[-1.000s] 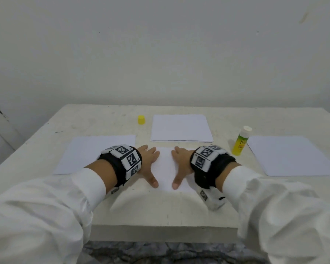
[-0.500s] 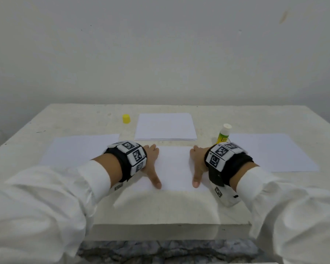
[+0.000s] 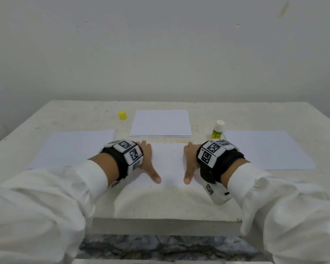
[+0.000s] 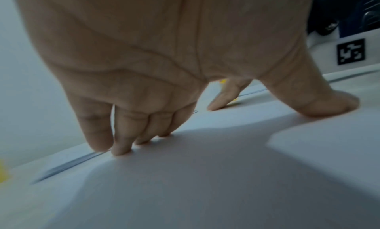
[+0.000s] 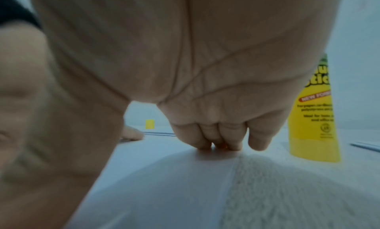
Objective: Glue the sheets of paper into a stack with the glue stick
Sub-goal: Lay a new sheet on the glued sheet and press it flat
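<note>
A: Head view: left hand (image 3: 145,159) and right hand (image 3: 191,161) both flat on the middle sheet (image 3: 170,164) at the near edge of the table (image 3: 255,202), fingers spread, thumbs pointing in toward each other. Neither hand grips anything.

B: Changed vs a second ago?

A: Hands were close together mid-sheet, now apart, one toward each side edge. Reads as a smoothing stroke outward (judgement, not certain). Sheet itself hasn't visibly shifted.

B: Wrist cams agree?

A: Left wrist shows fingertips (image 4: 121,149) and thumb down on the paper. Right wrist shows fingertips (image 5: 205,144) just at the sheet's right edge, bare table beyond.

B: Glue stick?

A: Glue stick (image 3: 218,130) upright, uncapped, just beyond the right hand. Yellow cap (image 3: 122,115) far left, beside the far stack (image 3: 161,123). Loose sheets left (image 3: 72,147) and right (image 3: 267,149) untouched.

B: So?

A: Probably a layer just pressed. More sheets remain, so next is glue again.
</note>
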The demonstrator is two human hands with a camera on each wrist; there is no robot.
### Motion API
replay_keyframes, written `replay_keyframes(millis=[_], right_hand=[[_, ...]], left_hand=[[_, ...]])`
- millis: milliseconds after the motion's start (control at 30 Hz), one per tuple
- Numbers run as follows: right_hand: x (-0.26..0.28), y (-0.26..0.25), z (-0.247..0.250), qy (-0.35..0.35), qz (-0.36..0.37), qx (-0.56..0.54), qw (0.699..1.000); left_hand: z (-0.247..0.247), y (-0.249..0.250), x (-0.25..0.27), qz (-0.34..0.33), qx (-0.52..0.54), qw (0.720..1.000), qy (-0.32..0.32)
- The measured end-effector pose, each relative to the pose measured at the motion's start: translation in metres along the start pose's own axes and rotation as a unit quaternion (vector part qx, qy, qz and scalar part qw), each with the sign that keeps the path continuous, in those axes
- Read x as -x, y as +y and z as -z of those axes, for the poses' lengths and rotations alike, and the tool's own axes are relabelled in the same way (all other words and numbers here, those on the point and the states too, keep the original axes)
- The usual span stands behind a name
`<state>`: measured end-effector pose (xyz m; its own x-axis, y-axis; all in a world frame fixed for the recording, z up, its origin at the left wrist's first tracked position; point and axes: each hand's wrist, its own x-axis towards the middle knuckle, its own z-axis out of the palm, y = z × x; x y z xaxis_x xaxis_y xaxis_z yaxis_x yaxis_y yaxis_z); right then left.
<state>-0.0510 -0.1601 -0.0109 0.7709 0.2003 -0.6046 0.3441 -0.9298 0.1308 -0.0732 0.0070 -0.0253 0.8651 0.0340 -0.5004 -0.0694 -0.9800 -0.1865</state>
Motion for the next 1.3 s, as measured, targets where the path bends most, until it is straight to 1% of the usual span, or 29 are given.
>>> replay_keyframes(millis=[133, 267, 367, 433, 667, 800, 867, 933, 967, 1033, 1067, 1133, 1200, 1300], right_hand=[[0.0, 0.001, -0.001, 0.005, 0.009, -0.001, 1.0], [-0.001, 0.004, -0.006, 0.02, 0.021, -0.013, 0.999], [-0.002, 0.009, -0.007, 0.008, 0.04, -0.041, 0.998], [0.0, 0.013, -0.007, -0.005, 0.049, -0.028, 0.998], [-0.002, 0.008, -0.004, -0.015, 0.04, -0.005, 0.999], [0.004, 0.005, -0.003, -0.004, 0.034, 0.013, 0.999], [0.01, 0.003, -0.003, 0.003, 0.038, 0.01, 0.999], [0.013, 0.002, -0.006, 0.01, 0.051, -0.006, 0.999], [0.015, 0.002, -0.008, 0.011, 0.055, -0.016, 0.998], [0.017, 0.004, -0.011, 0.025, 0.062, -0.039, 0.997], [0.018, 0.005, -0.013, 0.03, 0.062, -0.05, 0.996], [0.022, 0.009, -0.013, 0.05, 0.052, -0.084, 0.994], [0.022, 0.013, -0.01, 0.077, 0.04, -0.167, 0.982], [0.017, 0.015, -0.004, 0.093, 0.028, -0.322, 0.942]], left_hand=[[-0.003, -0.032, 0.005, 0.028, 0.011, 0.999, -0.015], [-0.005, -0.038, 0.006, 0.021, 0.028, 0.999, -0.013], [-0.004, -0.039, 0.006, 0.021, 0.048, 0.998, -0.027], [-0.003, -0.04, 0.007, 0.019, 0.058, 0.998, -0.027], [-0.004, -0.039, 0.016, -0.002, 0.083, 0.996, 0.018], [-0.004, -0.036, 0.024, -0.026, 0.144, 0.988, 0.041], [-0.004, -0.036, 0.032, -0.03, 0.218, 0.974, 0.062], [-0.007, -0.042, 0.039, -0.013, 0.308, 0.947, 0.09], [-0.009, -0.047, 0.041, -0.003, 0.361, 0.927, 0.1], [-0.016, -0.057, 0.046, 0.002, 0.47, 0.877, 0.101], [-0.02, -0.062, 0.048, 0.002, 0.495, 0.863, 0.098], [-0.027, -0.07, 0.051, 0.005, 0.507, 0.855, 0.112], [-0.031, -0.078, 0.051, 0.013, 0.527, 0.838, 0.143], [-0.03, -0.092, 0.042, 0.014, 0.586, 0.791, 0.178]])
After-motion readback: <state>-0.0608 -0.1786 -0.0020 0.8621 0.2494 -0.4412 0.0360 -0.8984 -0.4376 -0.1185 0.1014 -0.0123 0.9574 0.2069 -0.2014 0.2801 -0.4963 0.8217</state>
